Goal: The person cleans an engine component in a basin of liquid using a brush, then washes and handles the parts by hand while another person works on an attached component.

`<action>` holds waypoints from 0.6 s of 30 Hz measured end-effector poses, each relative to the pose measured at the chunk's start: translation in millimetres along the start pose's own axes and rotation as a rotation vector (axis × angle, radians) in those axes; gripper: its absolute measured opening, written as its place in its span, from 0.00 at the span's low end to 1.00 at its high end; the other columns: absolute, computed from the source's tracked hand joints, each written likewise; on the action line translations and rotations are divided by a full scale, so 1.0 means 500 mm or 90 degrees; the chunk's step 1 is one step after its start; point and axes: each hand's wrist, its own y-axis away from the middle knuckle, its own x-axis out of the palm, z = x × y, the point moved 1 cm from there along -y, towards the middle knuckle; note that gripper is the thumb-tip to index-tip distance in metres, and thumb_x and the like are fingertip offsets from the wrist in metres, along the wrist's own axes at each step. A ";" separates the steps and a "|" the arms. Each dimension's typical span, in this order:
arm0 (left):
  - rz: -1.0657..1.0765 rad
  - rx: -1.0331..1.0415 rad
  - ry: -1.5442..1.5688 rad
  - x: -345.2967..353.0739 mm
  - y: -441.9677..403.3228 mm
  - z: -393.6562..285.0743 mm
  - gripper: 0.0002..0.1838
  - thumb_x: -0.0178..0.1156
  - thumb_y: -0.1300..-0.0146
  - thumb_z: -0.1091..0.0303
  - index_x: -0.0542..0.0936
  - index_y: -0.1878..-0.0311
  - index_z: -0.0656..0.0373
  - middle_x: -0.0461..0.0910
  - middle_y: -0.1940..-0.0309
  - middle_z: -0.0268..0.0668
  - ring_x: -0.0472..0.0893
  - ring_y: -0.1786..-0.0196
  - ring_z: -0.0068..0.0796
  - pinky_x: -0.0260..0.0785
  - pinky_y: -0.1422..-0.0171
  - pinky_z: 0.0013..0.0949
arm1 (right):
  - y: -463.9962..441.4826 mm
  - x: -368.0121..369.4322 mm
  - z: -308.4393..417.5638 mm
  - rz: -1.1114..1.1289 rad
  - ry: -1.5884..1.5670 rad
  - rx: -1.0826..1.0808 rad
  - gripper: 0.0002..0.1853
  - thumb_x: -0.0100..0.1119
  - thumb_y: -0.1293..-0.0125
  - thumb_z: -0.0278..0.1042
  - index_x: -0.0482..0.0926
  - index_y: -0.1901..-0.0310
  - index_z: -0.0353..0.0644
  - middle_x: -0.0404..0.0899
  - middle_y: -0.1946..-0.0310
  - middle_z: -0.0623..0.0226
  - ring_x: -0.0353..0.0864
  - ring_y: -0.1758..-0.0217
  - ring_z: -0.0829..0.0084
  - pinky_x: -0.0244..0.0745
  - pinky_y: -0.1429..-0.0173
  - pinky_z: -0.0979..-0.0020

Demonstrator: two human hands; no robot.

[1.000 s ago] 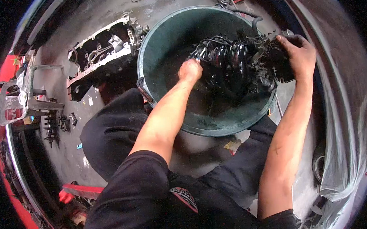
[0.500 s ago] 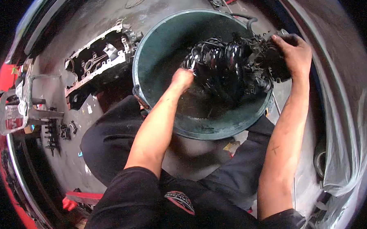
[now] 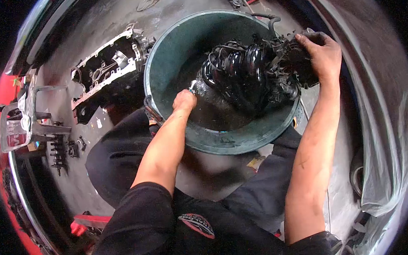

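A glossy wet black intake manifold (image 3: 237,64) with curved runners leans inside a round dark green tub (image 3: 232,146), its lower part in dark liquid. My right hand (image 3: 324,56) grips the manifold's upper right end, fingers over its edge above the tub's rim. Closed around a small brush (image 3: 192,86) with a white tip, my left hand (image 3: 184,101) is over the tub's near-left side, apart from the manifold. Most of the brush is hidden in my fist. Pale foam or splashing shows on the liquid between the brush and the manifold.
An engine block (image 3: 106,70) with connecting rods lies left of the tub. Farther left stand a clear-sided container (image 3: 17,122) and a crankshaft (image 3: 57,150). Plastic sheeting (image 3: 383,165) hangs on the right. A red metal piece (image 3: 92,220) lies at lower left.
My left hand with the brush has pulled back from the manifold, down and left toward the tub's near side. My right hand keeps its grip, shifted slightly left.
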 end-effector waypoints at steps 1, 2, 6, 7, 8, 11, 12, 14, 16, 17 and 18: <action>0.023 0.001 -0.019 0.026 -0.009 0.010 0.20 0.50 0.31 0.62 0.83 0.43 0.58 0.81 0.41 0.48 0.78 0.35 0.47 0.72 0.32 0.46 | 0.003 0.002 -0.006 -0.003 0.001 -0.010 0.19 0.77 0.47 0.45 0.89 0.59 0.40 0.89 0.65 0.63 0.87 0.62 0.71 0.78 0.51 0.70; 0.042 0.002 -0.040 0.055 -0.027 0.027 0.20 0.50 0.31 0.62 0.83 0.42 0.57 0.80 0.39 0.47 0.78 0.34 0.47 0.71 0.31 0.46 | 0.002 0.003 -0.010 -0.009 -0.002 -0.019 0.19 0.77 0.47 0.45 0.89 0.59 0.40 0.89 0.65 0.63 0.87 0.62 0.72 0.78 0.51 0.70; 0.191 0.107 -0.127 0.192 -0.093 0.057 0.21 0.56 0.36 0.61 0.83 0.45 0.63 0.79 0.40 0.53 0.78 0.35 0.49 0.72 0.33 0.46 | 0.005 -0.001 -0.001 0.017 -0.023 -0.006 0.19 0.77 0.47 0.44 0.88 0.60 0.38 0.89 0.66 0.63 0.86 0.63 0.75 0.78 0.52 0.71; 0.146 0.089 -0.061 0.143 -0.040 0.037 0.21 0.57 0.37 0.61 0.83 0.46 0.64 0.80 0.43 0.55 0.79 0.38 0.51 0.72 0.34 0.47 | 0.000 0.002 -0.009 0.020 -0.031 -0.012 0.19 0.78 0.47 0.44 0.88 0.60 0.38 0.89 0.66 0.63 0.86 0.63 0.75 0.78 0.53 0.71; 0.096 0.072 0.007 0.076 0.016 0.009 0.22 0.59 0.39 0.61 0.83 0.47 0.65 0.81 0.46 0.58 0.80 0.40 0.53 0.73 0.36 0.48 | -0.004 0.001 -0.012 0.020 -0.040 -0.022 0.19 0.78 0.47 0.44 0.88 0.60 0.37 0.89 0.66 0.63 0.86 0.63 0.75 0.77 0.53 0.72; -0.145 0.122 0.228 -0.013 0.084 -0.015 0.17 0.57 0.42 0.64 0.80 0.57 0.70 0.82 0.55 0.64 0.81 0.48 0.61 0.72 0.41 0.51 | 0.003 0.004 -0.004 0.009 -0.038 -0.001 0.19 0.78 0.46 0.42 0.88 0.60 0.36 0.89 0.67 0.64 0.85 0.65 0.75 0.77 0.54 0.72; -0.174 0.118 0.237 -0.057 0.112 -0.048 0.16 0.55 0.43 0.69 0.77 0.56 0.71 0.81 0.55 0.64 0.81 0.47 0.62 0.72 0.40 0.51 | -0.005 0.005 -0.010 -0.003 -0.025 -0.009 0.19 0.78 0.46 0.42 0.88 0.60 0.36 0.89 0.67 0.64 0.85 0.65 0.75 0.77 0.54 0.72; -0.194 0.151 0.262 -0.129 0.145 -0.093 0.13 0.56 0.44 0.69 0.77 0.60 0.69 0.82 0.56 0.62 0.81 0.47 0.61 0.72 0.41 0.51 | -0.005 0.003 -0.009 0.012 -0.052 -0.005 0.18 0.78 0.46 0.42 0.88 0.60 0.37 0.89 0.67 0.65 0.85 0.65 0.76 0.77 0.54 0.72; -0.168 0.223 0.210 -0.147 0.138 -0.114 0.12 0.57 0.43 0.69 0.79 0.61 0.67 0.83 0.58 0.61 0.81 0.48 0.60 0.72 0.41 0.51 | 0.006 -0.001 0.007 0.027 -0.070 0.015 0.18 0.77 0.46 0.42 0.88 0.60 0.37 0.89 0.67 0.65 0.85 0.65 0.76 0.77 0.54 0.72; -0.154 0.258 0.184 -0.151 0.132 -0.122 0.11 0.57 0.43 0.68 0.80 0.61 0.66 0.83 0.58 0.60 0.82 0.48 0.59 0.72 0.41 0.51 | 0.009 -0.002 0.006 0.020 -0.067 0.013 0.17 0.77 0.46 0.42 0.88 0.60 0.38 0.89 0.68 0.65 0.85 0.66 0.76 0.77 0.55 0.72; -0.151 0.264 0.166 -0.151 0.125 -0.132 0.11 0.57 0.43 0.68 0.81 0.62 0.65 0.83 0.59 0.59 0.82 0.49 0.59 0.73 0.41 0.51 | 0.009 0.002 0.003 0.013 -0.064 0.008 0.17 0.77 0.46 0.42 0.88 0.60 0.38 0.89 0.68 0.66 0.84 0.66 0.76 0.77 0.55 0.72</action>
